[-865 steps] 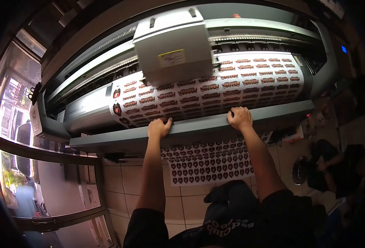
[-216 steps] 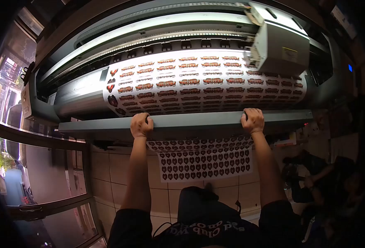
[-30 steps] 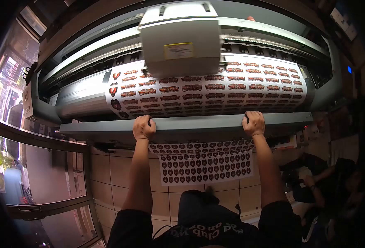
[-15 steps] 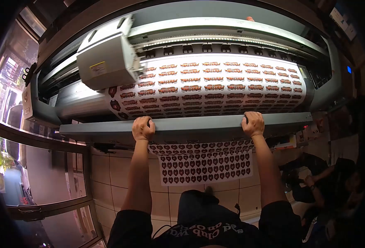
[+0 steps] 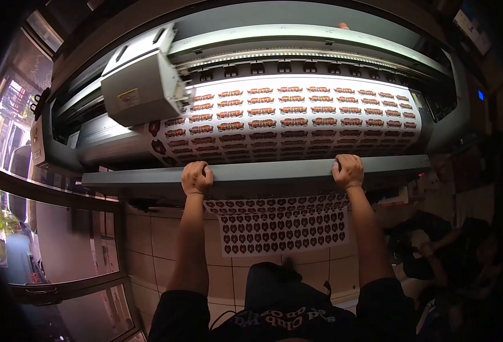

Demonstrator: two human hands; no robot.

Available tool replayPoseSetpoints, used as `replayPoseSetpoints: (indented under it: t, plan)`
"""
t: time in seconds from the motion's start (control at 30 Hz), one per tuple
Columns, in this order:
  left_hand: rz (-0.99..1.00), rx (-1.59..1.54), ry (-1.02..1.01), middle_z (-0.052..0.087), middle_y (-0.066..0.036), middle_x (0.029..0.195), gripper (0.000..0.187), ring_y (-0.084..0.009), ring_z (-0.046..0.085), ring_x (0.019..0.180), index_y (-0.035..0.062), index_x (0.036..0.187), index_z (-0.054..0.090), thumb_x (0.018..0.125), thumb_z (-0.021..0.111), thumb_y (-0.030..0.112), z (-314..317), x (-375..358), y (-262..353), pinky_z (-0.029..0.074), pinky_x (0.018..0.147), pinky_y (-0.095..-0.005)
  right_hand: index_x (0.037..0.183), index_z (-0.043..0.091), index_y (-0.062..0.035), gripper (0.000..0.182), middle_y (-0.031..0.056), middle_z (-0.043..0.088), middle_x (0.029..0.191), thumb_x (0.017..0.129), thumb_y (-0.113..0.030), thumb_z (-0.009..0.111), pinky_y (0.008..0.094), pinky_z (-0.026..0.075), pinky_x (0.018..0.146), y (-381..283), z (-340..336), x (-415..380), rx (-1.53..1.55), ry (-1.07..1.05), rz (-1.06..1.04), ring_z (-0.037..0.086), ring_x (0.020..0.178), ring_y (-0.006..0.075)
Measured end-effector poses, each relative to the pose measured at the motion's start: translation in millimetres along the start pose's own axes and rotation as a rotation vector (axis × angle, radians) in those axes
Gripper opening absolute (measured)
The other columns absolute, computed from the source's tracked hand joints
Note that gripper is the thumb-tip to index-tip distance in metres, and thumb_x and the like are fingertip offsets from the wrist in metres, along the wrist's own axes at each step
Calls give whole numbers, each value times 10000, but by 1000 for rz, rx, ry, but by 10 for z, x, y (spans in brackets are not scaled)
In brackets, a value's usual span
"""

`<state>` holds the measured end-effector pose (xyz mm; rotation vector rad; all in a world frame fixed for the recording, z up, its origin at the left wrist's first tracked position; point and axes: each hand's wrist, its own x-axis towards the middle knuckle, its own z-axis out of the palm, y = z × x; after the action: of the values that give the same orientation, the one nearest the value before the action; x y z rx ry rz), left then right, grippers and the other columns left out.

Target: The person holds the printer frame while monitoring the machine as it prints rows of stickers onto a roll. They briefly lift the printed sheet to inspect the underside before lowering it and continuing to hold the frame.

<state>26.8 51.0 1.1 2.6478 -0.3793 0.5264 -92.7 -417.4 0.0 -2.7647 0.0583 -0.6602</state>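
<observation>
A wide-format printer spans the view, its long grey front bar (image 5: 274, 171) nearest me. My left hand (image 5: 196, 178) is closed over the bar's left part, knuckles up. Farther right along the same bar, my right hand (image 5: 349, 171) has its fingers wrapped over the edge. Beyond both hands lies a brightly lit white print sheet (image 5: 297, 116) with rows of small reddish-brown designs. The boxy grey print carriage (image 5: 143, 91) sits over the sheet's left end. Below the bar, between my forearms, hangs printed sheet (image 5: 283, 228) covered in rows of dark round designs.
Glass doors (image 5: 80, 245) stand on the left. At the lower right a person (image 5: 428, 251) in dark clothes sits close by. The floor is pale tile (image 5: 152, 239). A row of black pinch rollers (image 5: 285, 66) runs behind the sheet.
The print carriage has shifted slightly to the left along its rail. Both my hands stay in place on the bar.
</observation>
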Motion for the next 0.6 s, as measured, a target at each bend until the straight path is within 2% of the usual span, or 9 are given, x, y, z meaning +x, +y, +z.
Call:
replayPoseSetpoints:
  t: [0.6]
  plan:
    - [3,43,-32,686,-144,898,241,-346,622,903,40,858,683,805,528,216,-20,4,8,493,839,-440,903,684,-29,257,141,703,930,793,-233,572,434,451,942,-22,-16,8,-13,1,0,649,925,317]
